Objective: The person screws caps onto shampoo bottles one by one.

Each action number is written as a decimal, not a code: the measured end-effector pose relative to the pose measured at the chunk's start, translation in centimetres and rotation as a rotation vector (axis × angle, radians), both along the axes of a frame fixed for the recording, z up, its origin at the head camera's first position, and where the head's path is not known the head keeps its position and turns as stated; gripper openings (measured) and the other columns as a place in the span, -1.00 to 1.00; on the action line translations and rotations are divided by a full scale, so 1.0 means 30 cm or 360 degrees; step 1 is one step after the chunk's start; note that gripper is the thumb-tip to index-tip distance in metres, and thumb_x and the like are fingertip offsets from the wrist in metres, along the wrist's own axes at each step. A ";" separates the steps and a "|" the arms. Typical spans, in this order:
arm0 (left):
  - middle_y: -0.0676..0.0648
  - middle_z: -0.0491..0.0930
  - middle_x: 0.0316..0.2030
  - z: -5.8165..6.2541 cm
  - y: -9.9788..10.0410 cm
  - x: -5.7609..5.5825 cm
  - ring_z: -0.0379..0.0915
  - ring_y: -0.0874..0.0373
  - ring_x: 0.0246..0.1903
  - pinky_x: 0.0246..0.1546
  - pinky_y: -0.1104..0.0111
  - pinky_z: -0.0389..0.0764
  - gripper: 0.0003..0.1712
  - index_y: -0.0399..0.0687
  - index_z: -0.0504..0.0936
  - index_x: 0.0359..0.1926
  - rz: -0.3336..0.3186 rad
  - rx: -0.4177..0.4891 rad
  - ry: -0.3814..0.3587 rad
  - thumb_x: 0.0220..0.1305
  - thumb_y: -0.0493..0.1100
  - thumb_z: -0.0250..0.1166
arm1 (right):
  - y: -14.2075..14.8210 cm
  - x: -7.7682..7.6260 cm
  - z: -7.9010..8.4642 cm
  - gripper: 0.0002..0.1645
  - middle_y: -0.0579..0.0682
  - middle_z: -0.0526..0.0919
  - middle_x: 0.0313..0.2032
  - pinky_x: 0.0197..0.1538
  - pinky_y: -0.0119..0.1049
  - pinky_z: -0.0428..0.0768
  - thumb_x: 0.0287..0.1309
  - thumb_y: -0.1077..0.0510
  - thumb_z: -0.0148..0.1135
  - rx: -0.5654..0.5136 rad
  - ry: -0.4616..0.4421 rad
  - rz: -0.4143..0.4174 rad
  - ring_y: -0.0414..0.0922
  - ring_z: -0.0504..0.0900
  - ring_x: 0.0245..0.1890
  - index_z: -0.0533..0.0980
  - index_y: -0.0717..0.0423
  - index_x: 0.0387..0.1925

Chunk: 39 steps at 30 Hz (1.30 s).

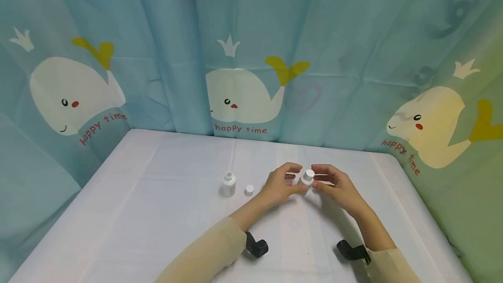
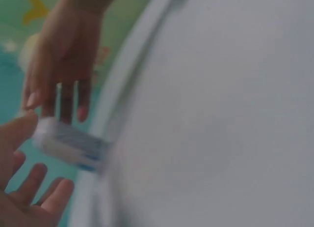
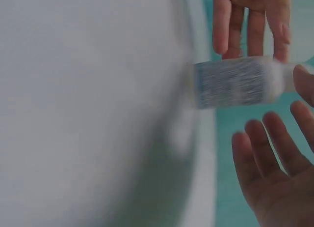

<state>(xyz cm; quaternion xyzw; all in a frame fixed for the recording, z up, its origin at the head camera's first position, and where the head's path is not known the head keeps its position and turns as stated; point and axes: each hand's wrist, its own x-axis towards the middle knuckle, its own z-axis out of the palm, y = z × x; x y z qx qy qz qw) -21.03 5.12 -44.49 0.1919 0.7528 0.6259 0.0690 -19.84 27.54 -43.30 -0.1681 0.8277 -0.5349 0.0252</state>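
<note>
A small white bottle with its white cap on stands upright on the table between the two hands. My left hand is at its left side, thumb right at the lower body and fingers loosely bent. From the right, my right hand reaches in with its thumb beside the bottle's neck. In the right wrist view the printed bottle lies between spread fingers of both hands. The left wrist view shows the same bottle, blurred, with the left fingers apart from it.
An uncapped white bottle stands to the left, its mouth upward. Beside it, a loose white cap sits on the white tablecloth. A blue-green curtain with whale prints hangs behind the table's far edge.
</note>
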 end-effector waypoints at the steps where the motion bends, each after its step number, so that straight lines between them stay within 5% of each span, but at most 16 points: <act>1: -0.09 0.56 0.19 0.014 -0.014 0.000 0.51 -0.09 0.18 0.14 0.25 0.58 -0.38 -0.04 0.51 0.22 -0.0004 -0.0004 0.0013 0.15 -0.14 0.50 | -0.005 0.001 0.013 -0.45 0.23 0.53 0.18 0.01 -0.40 0.63 0.25 0.18 0.35 0.0007 0.0048 -0.0024 0.12 0.59 0.13 0.44 0.20 0.24; 10: -0.03 0.52 0.20 0.206 -0.194 0.029 0.48 0.04 0.22 0.20 0.25 0.54 -0.35 0.09 0.46 0.28 -0.0001 0.0020 0.0168 0.19 -0.07 0.48 | -0.081 0.036 0.144 -0.43 0.09 0.56 0.16 0.08 -0.42 0.59 0.21 0.29 0.36 -0.0047 0.0338 -0.0059 0.02 0.60 0.12 0.44 0.15 0.24; 15: 0.05 0.55 0.15 0.253 -0.314 0.057 0.48 0.13 0.17 0.18 0.28 0.55 -0.35 0.11 0.46 0.29 0.0069 0.0000 0.0279 0.19 -0.09 0.48 | -0.149 0.049 0.167 -0.44 -0.05 0.58 0.16 0.06 -0.31 0.63 0.18 0.28 0.39 0.0011 0.0423 0.0074 -0.07 0.63 0.10 0.48 0.06 0.22; 20: 0.09 0.57 0.13 0.251 -0.432 0.083 0.47 0.19 0.17 0.20 0.28 0.53 -0.39 0.14 0.49 0.26 0.0159 -0.0051 0.0358 0.20 -0.10 0.47 | -0.221 0.048 0.176 -0.43 -0.12 0.61 0.12 0.01 -0.22 0.67 0.15 0.23 0.43 0.0092 0.0481 0.0195 -0.21 0.63 0.06 0.50 -0.08 0.19; 26: 0.10 0.56 0.14 0.211 -0.535 0.099 0.43 0.20 0.20 0.25 0.26 0.49 -0.40 0.22 0.49 0.24 0.0213 -0.0116 0.0297 0.20 -0.05 0.47 | -0.296 0.046 0.169 -0.39 -0.14 0.61 0.13 0.00 -0.22 0.67 0.14 0.17 0.46 0.0174 0.0526 0.0293 -0.20 0.63 0.05 0.49 -0.12 0.22; 39: 0.01 0.53 0.18 0.148 -0.620 0.098 0.41 -0.08 0.27 0.28 0.03 0.44 -0.35 0.19 0.46 0.28 0.0202 -0.0226 0.0096 0.18 -0.06 0.48 | -0.447 0.022 0.135 -0.38 -0.17 0.60 0.17 0.05 -0.16 0.63 0.13 0.12 0.46 0.0344 0.0538 0.0419 -0.18 0.58 0.12 0.51 -0.05 0.24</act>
